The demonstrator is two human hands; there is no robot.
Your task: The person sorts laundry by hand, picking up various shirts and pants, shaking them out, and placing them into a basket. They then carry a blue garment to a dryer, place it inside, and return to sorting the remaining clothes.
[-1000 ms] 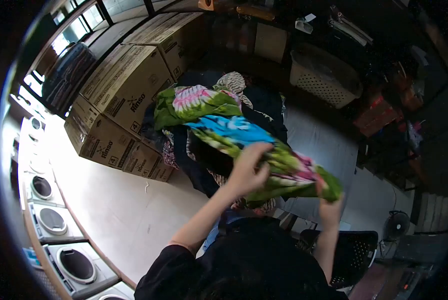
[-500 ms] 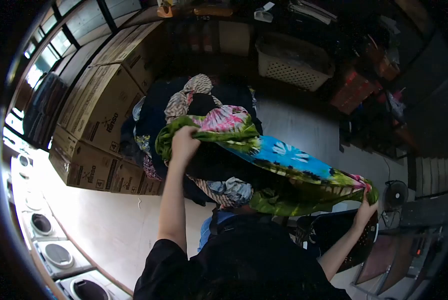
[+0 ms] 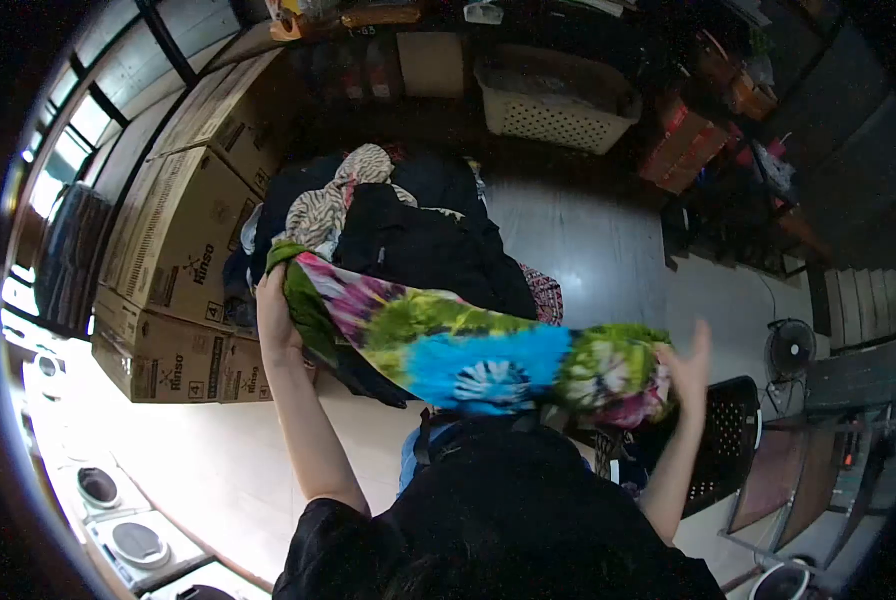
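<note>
A tie-dye cloth (image 3: 483,370) in green, blue and pink stretches between my hands in front of my body. Its left end is gripped by my left hand (image 3: 276,290), with the fingers closed round the green edge. At the cloth's right end, my right hand (image 3: 686,375) has its fingers spread, the palm side against the bunched fabric. Behind the cloth lies a heap of clothes, with a black garment (image 3: 408,235) on top and a striped beige cloth (image 3: 318,215) at its left.
Stacked cardboard boxes (image 3: 193,240) stand at the left. A white perforated basket (image 3: 558,115) is at the back, a red box (image 3: 683,145) to its right. A black basket (image 3: 723,440) sits at my right, near a fan (image 3: 791,347). Washing machines (image 3: 138,540) line the lower left.
The cloth has turned to show more of its blue and pink pattern. My right hand has moved left and its fingers have opened; my left hand has moved left with its end.
</note>
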